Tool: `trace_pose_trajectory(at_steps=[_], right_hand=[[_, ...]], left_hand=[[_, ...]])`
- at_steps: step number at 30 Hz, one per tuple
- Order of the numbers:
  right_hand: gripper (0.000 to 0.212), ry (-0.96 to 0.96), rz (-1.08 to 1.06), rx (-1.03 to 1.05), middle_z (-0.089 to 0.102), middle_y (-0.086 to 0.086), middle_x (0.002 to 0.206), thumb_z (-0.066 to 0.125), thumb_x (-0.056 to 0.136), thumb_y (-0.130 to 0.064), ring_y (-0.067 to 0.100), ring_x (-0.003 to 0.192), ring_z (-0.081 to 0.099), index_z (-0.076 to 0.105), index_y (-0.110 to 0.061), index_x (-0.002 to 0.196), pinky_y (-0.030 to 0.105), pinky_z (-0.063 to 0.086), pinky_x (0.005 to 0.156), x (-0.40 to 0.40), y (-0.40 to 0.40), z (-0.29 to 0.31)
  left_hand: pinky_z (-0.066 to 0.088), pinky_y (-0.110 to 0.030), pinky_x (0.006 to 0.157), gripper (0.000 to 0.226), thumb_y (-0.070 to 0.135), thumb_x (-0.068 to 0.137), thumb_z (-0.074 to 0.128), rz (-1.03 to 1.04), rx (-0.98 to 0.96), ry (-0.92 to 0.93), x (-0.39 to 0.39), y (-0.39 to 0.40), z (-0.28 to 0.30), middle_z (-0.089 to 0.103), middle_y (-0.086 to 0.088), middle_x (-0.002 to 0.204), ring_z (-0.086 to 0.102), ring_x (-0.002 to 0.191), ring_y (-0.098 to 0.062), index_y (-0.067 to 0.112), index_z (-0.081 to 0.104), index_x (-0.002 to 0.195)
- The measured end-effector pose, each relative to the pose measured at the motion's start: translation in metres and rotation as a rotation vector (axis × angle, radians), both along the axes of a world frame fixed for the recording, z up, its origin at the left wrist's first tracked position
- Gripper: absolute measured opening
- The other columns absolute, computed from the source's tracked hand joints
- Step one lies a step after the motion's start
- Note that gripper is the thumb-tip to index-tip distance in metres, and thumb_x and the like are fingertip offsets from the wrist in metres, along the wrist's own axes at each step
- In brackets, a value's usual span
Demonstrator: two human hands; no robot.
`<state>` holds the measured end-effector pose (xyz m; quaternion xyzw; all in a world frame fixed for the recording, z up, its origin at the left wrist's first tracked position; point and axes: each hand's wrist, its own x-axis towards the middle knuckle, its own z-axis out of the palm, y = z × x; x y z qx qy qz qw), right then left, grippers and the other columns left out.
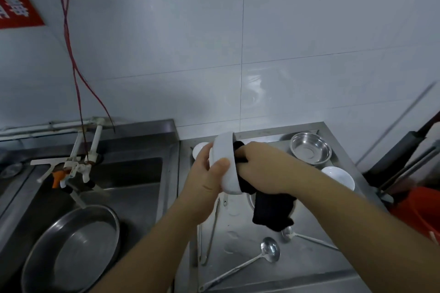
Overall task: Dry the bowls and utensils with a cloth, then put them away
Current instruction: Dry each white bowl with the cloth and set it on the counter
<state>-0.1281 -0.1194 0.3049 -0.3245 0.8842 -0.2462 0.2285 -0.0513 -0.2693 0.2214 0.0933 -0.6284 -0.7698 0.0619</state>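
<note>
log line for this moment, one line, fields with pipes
step: drying | left hand: grips white bowl, tilted on edge | right hand: presses black cloth into bowl | waiting: steel bowl, ladle

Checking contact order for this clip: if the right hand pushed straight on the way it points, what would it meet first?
The right hand, holding the black cloth, points left into the tilted white bowl. It would press the cloth against the bowl's inside first, with the left hand gripping the bowl behind. Depth inside the bowl is unclear.

Working kitchen, wash-up corner.
Steel sink (133, 173) with taps (78, 164), steel tabletop (262, 266) strewn with bowls (310, 151) and ladles (269, 248), white tiled wall (285, 43) behind.
</note>
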Motion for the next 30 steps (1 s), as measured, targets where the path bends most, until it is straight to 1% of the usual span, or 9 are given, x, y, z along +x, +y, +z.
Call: trace_pose_trajectory(at_steps=[3, 8, 14, 16, 19, 22, 24, 26, 30], right_hand=[[0.023, -0.379, -0.136, -0.171, 0.080, 0.003, 0.093, 0.057, 0.097, -0.021, 0.022, 0.087, 0.076, 0.080, -0.019, 0.100, 0.041, 0.063, 0.085, -0.003, 0.000, 0.005], [0.016, -1.081, -0.487, -0.654, 0.069, 0.019, 0.092, 0.065, 0.092, -0.014, 0.028, 0.078, 0.069, 0.073, -0.002, 0.102, 0.036, 0.059, 0.070, 0.008, 0.002, -0.008], [0.034, -1.315, -0.583, -1.029, 0.075, 0.024, 0.095, 0.058, 0.097, -0.023, 0.034, 0.080, 0.075, 0.076, 0.006, 0.101, 0.042, 0.064, 0.070, 0.018, -0.010, -0.019], [0.036, -1.228, -0.717, -1.095, 0.077, 0.026, 0.104, 0.058, 0.101, -0.024, 0.039, 0.091, 0.077, 0.076, 0.006, 0.110, 0.050, 0.065, 0.080, 0.018, -0.016, -0.024], [0.022, -0.767, -0.785, -1.037, 0.079, 0.022, 0.095, 0.062, 0.098, -0.019, 0.045, 0.090, 0.076, 0.079, -0.005, 0.094, 0.058, 0.064, 0.085, 0.009, -0.018, -0.026], [0.015, -0.020, -0.399, -0.719, 0.071, 0.001, 0.078, 0.061, 0.095, -0.021, 0.022, 0.074, 0.064, 0.068, -0.020, 0.082, 0.040, 0.053, 0.069, -0.002, -0.003, -0.026], [0.016, 0.401, -0.033, -0.403, 0.073, -0.009, 0.101, 0.061, 0.098, -0.019, 0.016, 0.090, 0.059, 0.072, -0.029, 0.101, 0.035, 0.049, 0.078, -0.011, 0.007, -0.029], [0.023, 0.452, 0.129, -0.274, 0.069, -0.007, 0.111, 0.059, 0.100, -0.016, 0.017, 0.099, 0.057, 0.073, -0.025, 0.115, 0.036, 0.049, 0.086, -0.019, 0.012, -0.025], [0.019, 0.163, 0.018, -0.239, 0.070, -0.004, 0.082, 0.052, 0.100, -0.025, 0.020, 0.075, 0.065, 0.070, -0.025, 0.092, 0.048, 0.057, 0.074, -0.020, 0.019, -0.005]], left_hand=[[0.057, -0.060, 0.104, 0.112, 0.081, 0.066, 0.081, -0.082, -0.105, 0.025, 0.003, -0.012, 0.003, 0.062, -0.018, 0.139, 0.063, 0.128, -0.041, 0.017, 0.047, 0.152], [0.052, -0.064, 0.107, 0.101, 0.073, 0.079, 0.077, -0.157, -0.081, 0.074, 0.009, -0.019, 0.001, 0.057, -0.023, 0.145, 0.057, 0.134, -0.047, 0.017, 0.044, 0.156], [0.053, -0.058, 0.106, 0.089, 0.067, 0.086, 0.075, -0.117, 0.059, 0.091, 0.007, -0.003, 0.000, 0.055, -0.024, 0.149, 0.056, 0.136, -0.048, 0.021, 0.045, 0.156], [0.054, -0.053, 0.105, 0.090, 0.066, 0.084, 0.077, -0.070, 0.071, 0.078, 0.003, 0.002, -0.001, 0.057, -0.020, 0.150, 0.057, 0.137, -0.044, 0.022, 0.045, 0.156], [0.058, -0.048, 0.101, 0.088, 0.070, 0.081, 0.079, -0.003, 0.054, 0.037, -0.003, 0.010, -0.001, 0.061, -0.015, 0.146, 0.060, 0.134, -0.042, 0.030, 0.048, 0.153], [0.056, -0.060, 0.101, 0.091, 0.070, 0.081, 0.078, 0.036, 0.064, 0.055, -0.010, 0.013, 0.006, 0.060, -0.020, 0.146, 0.062, 0.132, -0.044, 0.025, 0.046, 0.154], [0.058, -0.060, 0.096, 0.088, 0.071, 0.079, 0.079, 0.067, 0.042, 0.072, -0.015, 0.014, 0.014, 0.062, -0.018, 0.143, 0.064, 0.129, -0.042, 0.028, 0.051, 0.151], [0.062, -0.048, 0.089, 0.076, 0.073, 0.076, 0.081, 0.090, 0.031, 0.079, -0.018, 0.015, 0.020, 0.069, -0.011, 0.136, 0.068, 0.125, -0.037, 0.038, 0.062, 0.140], [0.062, -0.041, 0.091, 0.083, 0.079, 0.074, 0.078, 0.078, -0.075, 0.117, -0.020, 0.018, 0.024, 0.066, -0.010, 0.136, 0.066, 0.126, -0.035, 0.036, 0.059, 0.142]])
